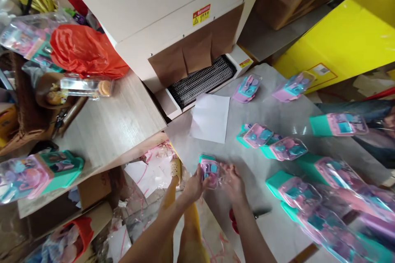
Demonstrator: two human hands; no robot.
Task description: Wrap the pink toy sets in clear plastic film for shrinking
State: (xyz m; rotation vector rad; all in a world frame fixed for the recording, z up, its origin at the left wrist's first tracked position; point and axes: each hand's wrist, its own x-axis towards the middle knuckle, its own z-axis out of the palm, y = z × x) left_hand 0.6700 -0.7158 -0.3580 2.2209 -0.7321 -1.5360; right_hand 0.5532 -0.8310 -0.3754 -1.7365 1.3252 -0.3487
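Observation:
A small toy set in a clear-fronted package (211, 171), teal at the top and pink and purple inside, is held low over the grey table's near edge. My left hand (195, 185) is closed around its left side, thumb across the front. To its right, my right hand (233, 184) has curled fingers on loose clear plastic wrap (222, 176) beside the package; the fingers are slightly blurred. Red-handled scissors (234, 221) lie partly hidden behind my right forearm. A white paper sheet (210, 117) lies farther up the table.
Ahead stands a white machine (173, 8) with a brown flap curtain (197, 51) over a mesh conveyor (203, 80). Several packaged toy sets (288, 148) line the right. A wooden side table (123, 119) holds a red plastic bag (88, 51). Another person's legs (361, 111) show at far right.

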